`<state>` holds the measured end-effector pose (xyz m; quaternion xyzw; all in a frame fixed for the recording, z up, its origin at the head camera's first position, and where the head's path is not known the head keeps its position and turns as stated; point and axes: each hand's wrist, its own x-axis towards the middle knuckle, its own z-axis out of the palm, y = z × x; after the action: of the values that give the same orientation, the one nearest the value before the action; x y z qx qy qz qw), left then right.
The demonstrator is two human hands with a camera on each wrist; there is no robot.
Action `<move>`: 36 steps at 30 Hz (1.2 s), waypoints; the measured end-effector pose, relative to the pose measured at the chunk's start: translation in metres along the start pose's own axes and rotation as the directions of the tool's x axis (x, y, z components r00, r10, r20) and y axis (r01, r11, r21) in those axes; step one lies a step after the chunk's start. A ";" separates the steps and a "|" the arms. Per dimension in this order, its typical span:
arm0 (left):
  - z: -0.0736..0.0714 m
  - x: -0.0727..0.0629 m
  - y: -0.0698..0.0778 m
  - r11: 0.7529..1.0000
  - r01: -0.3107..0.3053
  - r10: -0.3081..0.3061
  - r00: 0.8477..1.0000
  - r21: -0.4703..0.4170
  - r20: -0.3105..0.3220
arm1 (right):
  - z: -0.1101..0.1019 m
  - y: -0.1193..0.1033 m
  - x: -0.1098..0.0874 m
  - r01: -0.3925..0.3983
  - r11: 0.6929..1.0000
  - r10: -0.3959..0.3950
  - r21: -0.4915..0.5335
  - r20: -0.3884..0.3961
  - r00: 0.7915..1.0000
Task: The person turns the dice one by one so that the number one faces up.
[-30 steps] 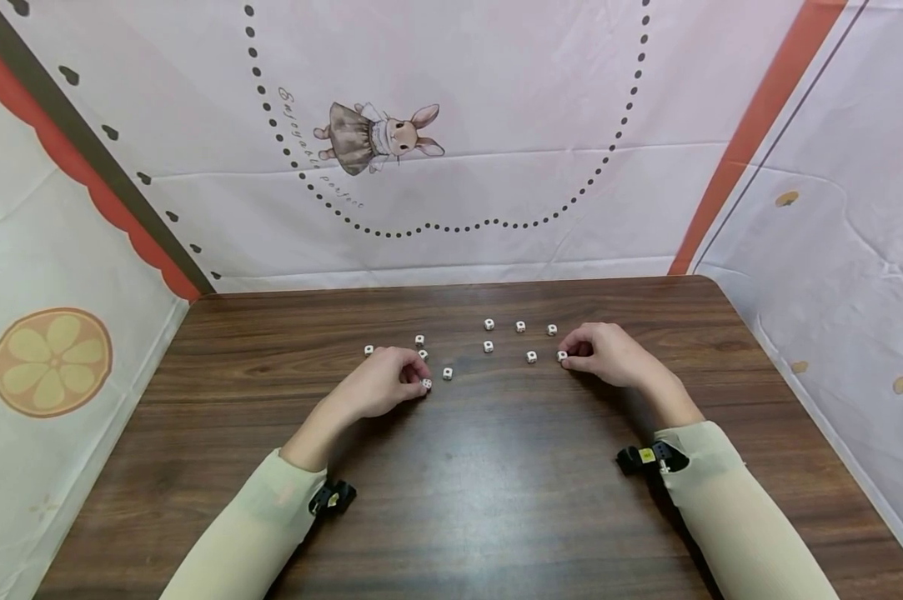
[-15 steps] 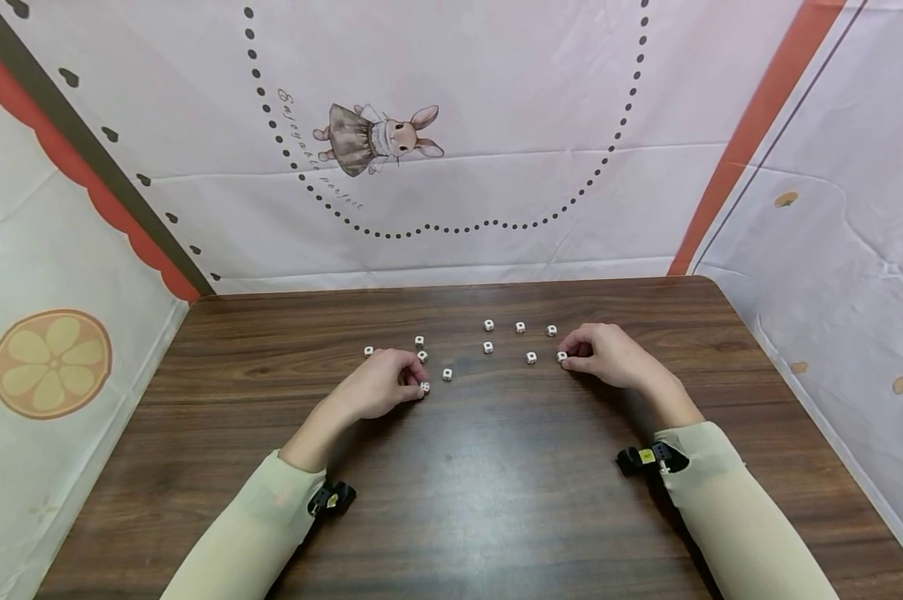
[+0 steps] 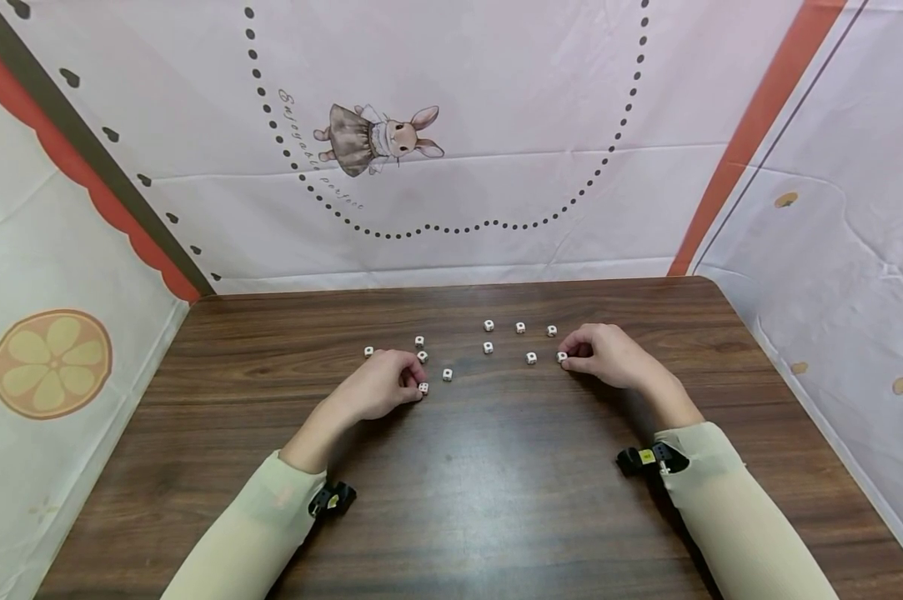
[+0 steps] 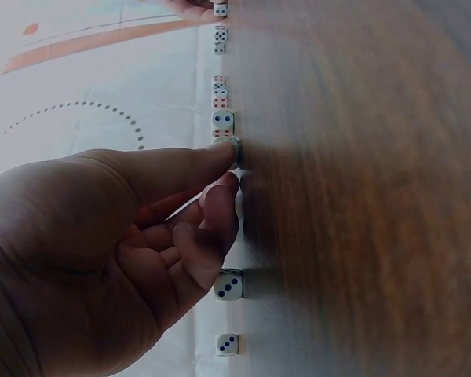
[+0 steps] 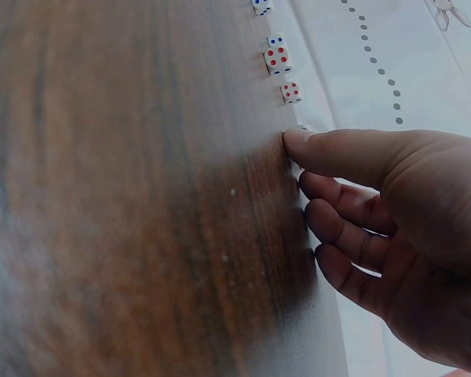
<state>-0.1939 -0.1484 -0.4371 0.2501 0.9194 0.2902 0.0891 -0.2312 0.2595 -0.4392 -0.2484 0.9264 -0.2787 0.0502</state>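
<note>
My left hand (image 3: 376, 385) pinches a small white die (image 3: 423, 388) by its edge, low over the table. In the left wrist view the thumb (image 4: 196, 161) hides most of that die. Close by lie other dice: one die (image 3: 447, 375) to the right, a second die (image 3: 423, 357) just behind the fingers, and two more farther back and left. My right hand (image 3: 609, 354) holds another white die (image 3: 562, 357) between thumb and fingers at the table surface; the right wrist view shows almost none of it behind the thumb (image 5: 330, 151).
Several white dice stand apart toward the right of centre, among them a die (image 3: 531, 358) left of my right hand and a die (image 3: 552, 331) behind it. They rest on a dark wooden table (image 3: 481, 500). A printed cloth (image 3: 496, 100) hangs along its back and sides.
The die in my left hand has turned and shifted slightly left and nearer, now showing a different face upward. My right hand and the other dice stay in place.
</note>
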 end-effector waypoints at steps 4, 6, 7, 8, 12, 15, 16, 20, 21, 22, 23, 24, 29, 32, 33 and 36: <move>0.000 0.000 0.001 1.000 -0.014 0.014 1.000 0.002 -0.004 | 0.000 0.001 0.000 0.007 1.000 -0.007 -0.004 -0.003 1.000; 0.000 0.000 0.001 1.000 -0.022 0.022 1.000 0.001 -0.003 | 0.000 0.001 0.000 0.006 1.000 -0.006 -0.003 -0.002 1.000; 0.000 0.000 0.001 1.000 -0.029 0.029 1.000 0.000 -0.002 | 0.000 0.001 0.000 0.005 1.000 -0.005 -0.002 -0.001 1.000; 0.001 0.000 0.001 0.999 -0.035 0.035 0.999 0.001 -0.001 | 0.000 0.001 0.000 0.002 1.000 -0.002 -0.001 0.000 1.000; 0.001 0.001 0.001 0.998 -0.057 0.057 0.998 0.004 0.012 | 0.000 0.001 -0.001 -0.006 1.000 0.005 0.006 0.004 1.000; 0.002 0.001 0.003 0.998 -0.061 0.061 0.998 0.008 0.017 | 0.000 0.001 -0.001 -0.008 1.000 0.008 0.010 0.006 1.000; 0.001 0.001 0.003 0.998 -0.058 0.058 0.998 0.010 0.018 | 0.000 0.001 -0.001 -0.008 1.000 0.008 0.010 0.006 1.000; 0.001 0.001 0.003 0.998 -0.053 0.052 0.999 0.020 0.013 | 0.000 0.000 -0.001 -0.010 1.000 0.010 0.010 0.007 1.000; 0.001 0.001 0.003 0.998 -0.053 0.053 0.999 0.023 0.012 | 0.000 0.000 0.000 -0.010 1.000 0.010 0.010 0.008 1.000; 0.000 0.001 0.003 0.999 -0.048 0.047 0.999 0.020 0.014 | 0.000 0.000 0.000 -0.011 1.000 0.011 0.009 0.008 1.000; 0.000 0.001 0.003 0.999 -0.042 0.042 0.999 0.017 0.015 | 0.000 0.000 0.000 -0.012 1.000 0.012 0.009 0.009 1.000; 0.000 0.002 0.003 0.999 -0.038 0.038 0.999 0.014 0.016 | 0.000 0.000 0.000 -0.012 1.000 0.012 0.008 0.010 1.000; -0.002 0.001 0.006 1.000 -0.018 0.018 1.000 -0.016 0.017 | -0.001 -0.001 0.000 -0.009 1.000 0.009 0.006 0.009 1.000; -0.003 0.001 0.006 0.999 -0.011 0.011 1.000 -0.032 0.015 | -0.001 -0.001 0.000 -0.007 1.000 0.007 0.008 0.008 1.000; -0.003 0.001 0.006 0.999 -0.007 0.008 1.000 -0.036 0.014 | -0.001 0.000 0.000 -0.006 1.000 0.005 0.008 0.007 1.000; -0.004 0.002 0.006 0.999 -0.002 0.003 1.000 -0.040 0.011 | 0.000 0.000 -0.001 -0.004 1.000 0.004 0.006 0.006 1.000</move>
<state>-0.1943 -0.1452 -0.4310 0.2510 0.9127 0.3071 0.0988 -0.2307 0.2597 -0.4386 -0.2473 0.9258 -0.2807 0.0543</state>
